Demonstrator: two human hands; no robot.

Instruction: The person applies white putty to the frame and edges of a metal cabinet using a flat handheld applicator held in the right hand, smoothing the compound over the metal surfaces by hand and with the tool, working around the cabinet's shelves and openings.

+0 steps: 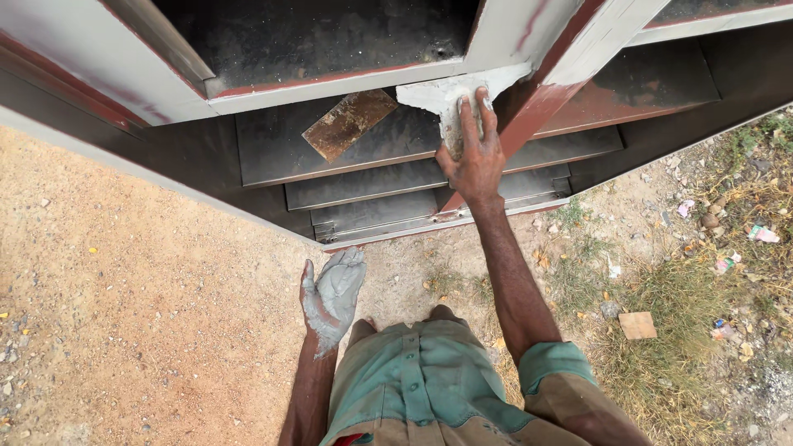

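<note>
Flat plate (348, 123) lies on a shelf (273, 153) (inside the cabinet (99, 91)) — left of the putty patch (446, 97).

A rusty flat plate (349, 124) lies on the far shelf; litter (764, 234) and a cardboard scrap (638, 325) dot the right-hand grass.

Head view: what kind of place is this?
Likely an outdoor workyard: a metal cabinet on bare sandy ground, with grass and litter alongside. The right hand presses grey putty on its frame; the left hand is putty-coated.

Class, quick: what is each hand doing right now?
Left hand: open, palm coated in grey putty.
Right hand: pressing a scraper against the metal cabinet.
</note>
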